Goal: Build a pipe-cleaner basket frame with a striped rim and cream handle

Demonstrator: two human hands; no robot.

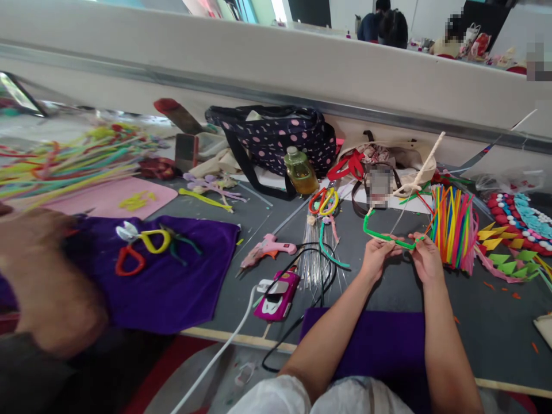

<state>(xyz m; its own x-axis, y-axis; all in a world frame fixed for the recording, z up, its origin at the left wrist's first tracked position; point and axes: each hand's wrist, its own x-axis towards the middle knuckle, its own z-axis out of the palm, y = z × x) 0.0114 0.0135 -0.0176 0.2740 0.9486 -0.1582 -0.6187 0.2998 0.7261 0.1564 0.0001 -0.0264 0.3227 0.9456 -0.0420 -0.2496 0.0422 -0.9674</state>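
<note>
Right of centre in the frame, the person's left hand (379, 253) and right hand (426, 259) are both narrowed to a pinch on a bent green fuzzy stem (378, 234), the right one at the end nearest it, and they sit close together just above the grey surface (399, 293). The stem's far end turns up toward a pale branching stem (426, 161) that leans up to the right; I can't make out how the two are joined. Below the hands, a purple cloth (375, 345) lies under the forearms. Just to the right of the right hand stands a dense bundle of bright strips (452, 230). Around the middle of the frame I see a bunch of clear rods (317, 253), a pink glue gun (276, 248) and a magenta case (285, 294). Behind them a bottle of yellowish liquid (299, 172) rests against a dark dotted bag (280, 138). Over at lower left, another person's blurred arm (47, 276) reaches across a second purple cloth (185, 293), where red-and-yellow-handled scissors (154, 240) lie. A heap of colourful fuzzy stems (73, 155) fills the upper left, beside a pink mat (95, 198).
</note>
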